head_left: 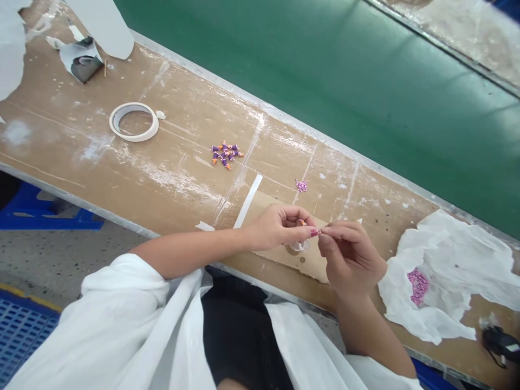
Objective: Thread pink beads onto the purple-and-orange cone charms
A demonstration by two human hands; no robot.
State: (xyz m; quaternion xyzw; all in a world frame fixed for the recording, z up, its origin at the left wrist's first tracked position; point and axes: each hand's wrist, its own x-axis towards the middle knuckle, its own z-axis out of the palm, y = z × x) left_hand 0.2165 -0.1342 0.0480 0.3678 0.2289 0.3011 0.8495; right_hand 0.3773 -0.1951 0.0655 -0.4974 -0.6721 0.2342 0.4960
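My left hand point(276, 227) is closed in a pinch on a small figure point(303, 222), of which only an orange tip shows between the fingers. Against its fingertips come those of my right hand point(352, 259), also pinched; whatever it grips is too small to make out. Below the fingers a small clear dish point(299, 246) with whitish contents is partly hidden, on a cardboard sheet point(280, 257). Several little purple and orange figures point(226, 155) lie in a group to the left. A little heap of pink and white pieces point(301, 186) sits just beyond my hands.
Crumpled white paper point(442, 244) at the right holds a larger heap of pink pieces point(418, 287). A roll of masking tape point(134, 122) lies at the left, with a torn packet point(83, 59) behind it. A green panel point(284, 65) runs along the table's far edge.
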